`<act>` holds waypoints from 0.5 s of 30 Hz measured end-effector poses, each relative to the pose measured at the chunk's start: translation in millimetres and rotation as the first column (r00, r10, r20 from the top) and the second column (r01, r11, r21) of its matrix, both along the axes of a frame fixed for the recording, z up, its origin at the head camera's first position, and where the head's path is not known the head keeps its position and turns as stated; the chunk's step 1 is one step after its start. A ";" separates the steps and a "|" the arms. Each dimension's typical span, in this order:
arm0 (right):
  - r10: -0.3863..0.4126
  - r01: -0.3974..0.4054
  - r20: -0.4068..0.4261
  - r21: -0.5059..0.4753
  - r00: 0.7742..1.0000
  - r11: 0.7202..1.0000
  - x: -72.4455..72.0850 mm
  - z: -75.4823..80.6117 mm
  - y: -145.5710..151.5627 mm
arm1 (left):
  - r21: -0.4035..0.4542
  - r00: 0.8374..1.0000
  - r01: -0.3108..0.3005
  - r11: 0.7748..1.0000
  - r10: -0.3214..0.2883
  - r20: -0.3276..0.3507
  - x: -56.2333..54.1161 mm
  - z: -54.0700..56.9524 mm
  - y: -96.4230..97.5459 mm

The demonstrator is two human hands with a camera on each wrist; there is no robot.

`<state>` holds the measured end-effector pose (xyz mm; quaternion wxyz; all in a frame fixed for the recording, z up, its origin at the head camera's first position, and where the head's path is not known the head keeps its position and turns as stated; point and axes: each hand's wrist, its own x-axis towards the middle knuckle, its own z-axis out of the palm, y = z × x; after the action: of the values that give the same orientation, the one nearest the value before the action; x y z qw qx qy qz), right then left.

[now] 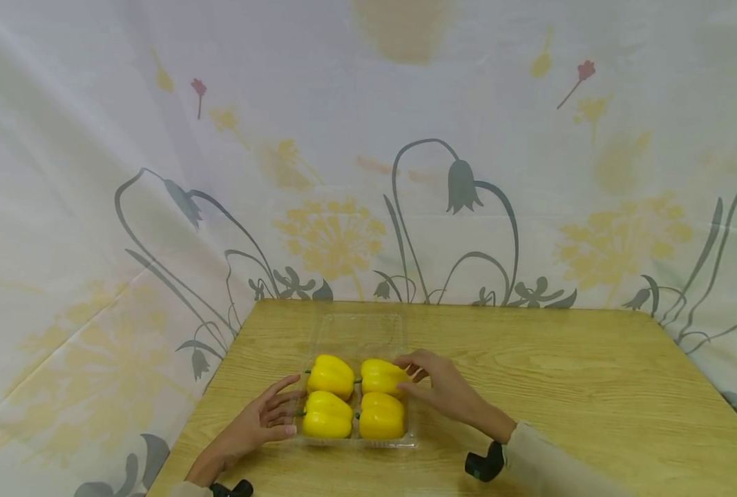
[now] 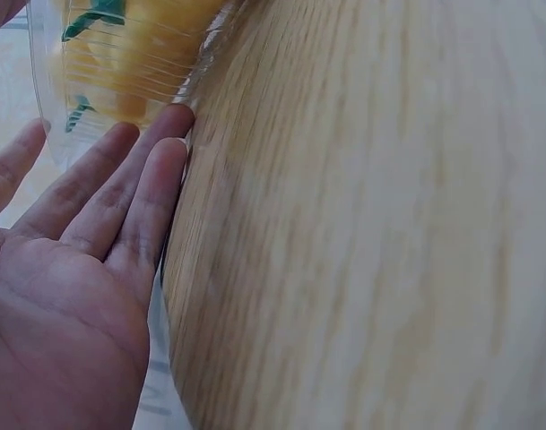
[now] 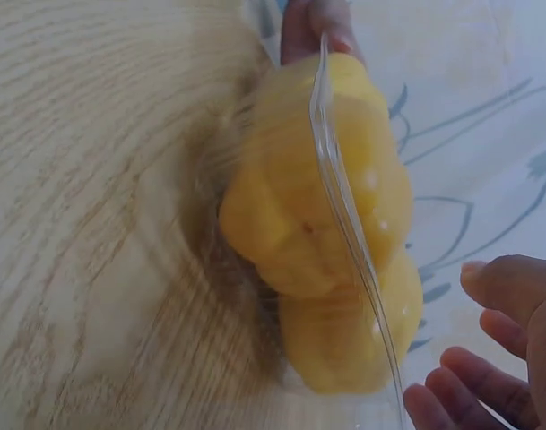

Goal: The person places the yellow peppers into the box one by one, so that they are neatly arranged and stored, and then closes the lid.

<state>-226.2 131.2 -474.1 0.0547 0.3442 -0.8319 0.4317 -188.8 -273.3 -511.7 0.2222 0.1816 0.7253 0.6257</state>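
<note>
Several yellow bell peppers (image 1: pixel 331 376) with green stems lie in two rows inside a clear plastic container (image 1: pixel 393 443). Its transparent lid (image 1: pixel 360 330) is folded back behind them. At the container's left side is my left hand (image 1: pixel 259 420), with spread, nearly straight fingers. In the left wrist view, the fingertips (image 2: pixel 177 116) meet or nearly meet the ribbed plastic wall. My right hand (image 1: pixel 447 390) hovers by the back right pepper (image 1: pixel 383 377), its fingers loosely bent. The right wrist view shows that hand (image 3: pixel 515 336) just beside the container's rim (image 3: pixel 344 206), gripping nothing.
The wood-grain table (image 1: pixel 561 386) stretches to the right of the container. A pale cloth (image 1: pixel 356 228) printed with flowers hangs behind the table and along its left side. Black wrist devices (image 1: pixel 485 464) sit on both forearms.
</note>
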 end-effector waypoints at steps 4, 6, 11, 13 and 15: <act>-0.019 0.019 -0.026 -0.006 0.999 1.000 -4.2 -1.7 1.3 | 0.003 1.000 0.001 1.000 -0.001 0.004 -0.5 -0.3 0.0; -0.031 0.031 -0.044 -0.008 0.999 0.999 -6.5 -3.3 1.5 | 0.002 1.000 0.000 1.000 0.000 0.003 -0.5 -0.3 0.1; -0.055 0.054 -0.062 -0.017 0.997 0.998 -11.4 -7.5 2.6 | 0.002 1.000 -0.003 1.000 0.003 0.008 0.1 -0.3 0.0; -0.064 0.063 -0.061 -0.022 0.996 0.998 -13.0 -8.8 3.3 | 0.002 1.000 -0.005 1.000 0.005 0.010 0.4 -0.4 0.0; -0.081 0.079 -0.061 -0.024 0.995 0.997 -14.2 -9.7 3.8 | 0.002 1.000 -0.006 1.000 0.006 0.011 0.9 -0.3 0.2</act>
<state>-240.4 134.9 -483.8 0.1012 0.3232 -0.8383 0.4272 -187.9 -273.1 -512.0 0.2242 0.1760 0.7241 0.6280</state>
